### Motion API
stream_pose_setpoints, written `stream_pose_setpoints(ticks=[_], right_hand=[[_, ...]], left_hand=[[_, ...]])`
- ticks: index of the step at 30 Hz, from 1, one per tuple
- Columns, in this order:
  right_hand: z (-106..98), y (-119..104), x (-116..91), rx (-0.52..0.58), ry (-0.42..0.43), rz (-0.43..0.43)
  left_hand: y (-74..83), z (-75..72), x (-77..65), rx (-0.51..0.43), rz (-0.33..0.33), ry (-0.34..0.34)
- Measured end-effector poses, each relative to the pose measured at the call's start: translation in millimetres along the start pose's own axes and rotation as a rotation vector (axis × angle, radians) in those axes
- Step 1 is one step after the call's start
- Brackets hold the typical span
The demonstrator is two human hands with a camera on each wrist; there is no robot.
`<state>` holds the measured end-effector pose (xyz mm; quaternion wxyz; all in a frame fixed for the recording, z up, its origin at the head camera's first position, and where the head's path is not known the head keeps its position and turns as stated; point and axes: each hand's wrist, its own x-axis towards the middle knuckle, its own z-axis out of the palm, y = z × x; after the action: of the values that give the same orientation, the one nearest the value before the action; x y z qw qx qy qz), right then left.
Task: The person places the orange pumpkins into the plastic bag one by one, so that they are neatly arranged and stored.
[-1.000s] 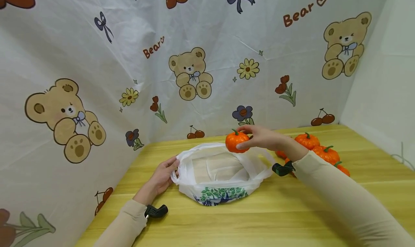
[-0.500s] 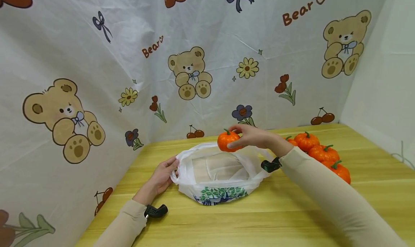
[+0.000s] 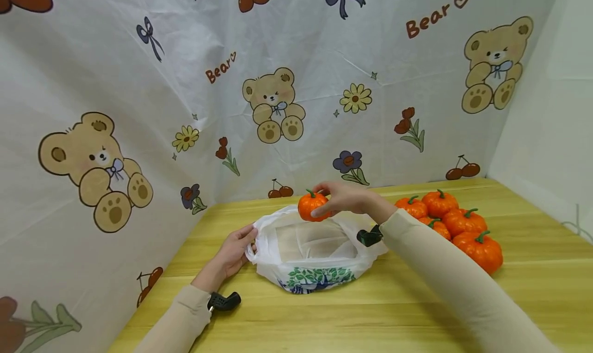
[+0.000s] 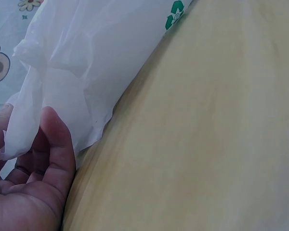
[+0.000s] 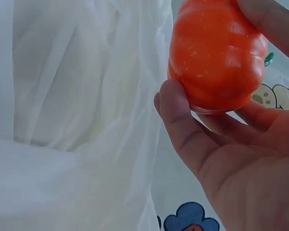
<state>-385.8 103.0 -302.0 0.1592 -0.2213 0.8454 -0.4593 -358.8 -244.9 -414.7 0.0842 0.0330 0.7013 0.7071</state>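
Your right hand (image 3: 346, 197) grips a glossy, ribbed pumpkin (image 3: 309, 208) above the crinkled plastic bag (image 3: 319, 280); your left hand (image 3: 234, 249) pinches its left edge. Other pumpkins (image 3: 464, 222) cluster right.

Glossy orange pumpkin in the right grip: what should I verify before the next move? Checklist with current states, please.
1. Right grip pinches the glossy round orange pumpkin with a green stem: ok.
2. Left grip holds the left end of the white plastic bag with a green-and-blue print: ok.
3. Bag's mouth spread open: ok.
4. Pumpkin squarely over the opening: cannot tell; in the head view it overlaps the far rim.
5. Cream right sleeve clear of the five other orange pumpkins: cannot tell; it partly covers them in the head view.
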Motion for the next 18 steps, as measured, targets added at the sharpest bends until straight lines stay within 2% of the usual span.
stream_pose_setpoints(ticks=[8, 18], right_hand=[[20, -7, 17, 0.000, -0.019, 0.004], [45, -2, 37, 0.034, -0.047, 0.016]], left_hand=[[-1.9, -1.8, 0.5, -0.017, 0.003, -0.007], [-1.4, -3.7, 0.0, -0.016, 0.003, -0.010]])
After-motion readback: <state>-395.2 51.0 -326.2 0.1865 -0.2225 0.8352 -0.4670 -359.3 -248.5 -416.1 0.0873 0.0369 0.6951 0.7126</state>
